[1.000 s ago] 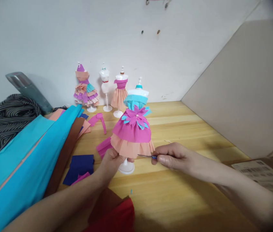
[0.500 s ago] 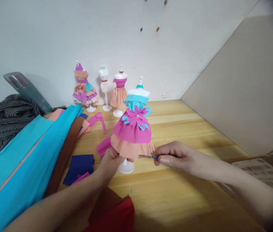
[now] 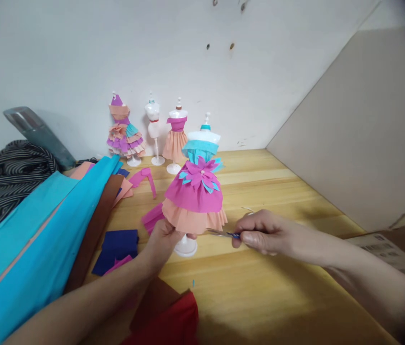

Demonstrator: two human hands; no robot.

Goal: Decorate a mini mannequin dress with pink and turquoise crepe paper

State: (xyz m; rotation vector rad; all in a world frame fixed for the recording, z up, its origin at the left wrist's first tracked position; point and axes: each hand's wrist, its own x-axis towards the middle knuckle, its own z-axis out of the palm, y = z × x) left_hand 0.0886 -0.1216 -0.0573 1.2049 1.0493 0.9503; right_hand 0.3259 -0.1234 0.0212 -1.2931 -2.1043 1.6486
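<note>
A small mannequin [image 3: 202, 138] stands upright in front of me in a dress [image 3: 191, 196] with a turquoise top, a magenta overskirt, a peach lower layer and a magenta-turquoise flower [image 3: 202, 173] at the waist. My left hand [image 3: 163, 242] is closed at the peach hem's lower left, its fingers partly hidden under the skirt near the white stand [image 3: 186, 247]. Between thumb and fingers, my right hand [image 3: 260, 232] grips a slim pointed metal tool with a blue handle [image 3: 220, 233]. Its tip is just below the hem; whether it touches the paper I cannot tell.
Behind stand a ruffled-dress mannequin [image 3: 125, 127], a bare one [image 3: 152, 115] and one in a peach skirt [image 3: 176, 139]. Turquoise sheets [image 3: 62, 220], navy pieces [image 3: 116, 251] and red paper [image 3: 174, 321] lie left and front. A cardboard box [image 3: 399, 249] sits right.
My right hand has drawn slightly to the right with the tool, whose blades or prongs now show longer. The left hand stays at the hem. The whole view has shifted a little.
</note>
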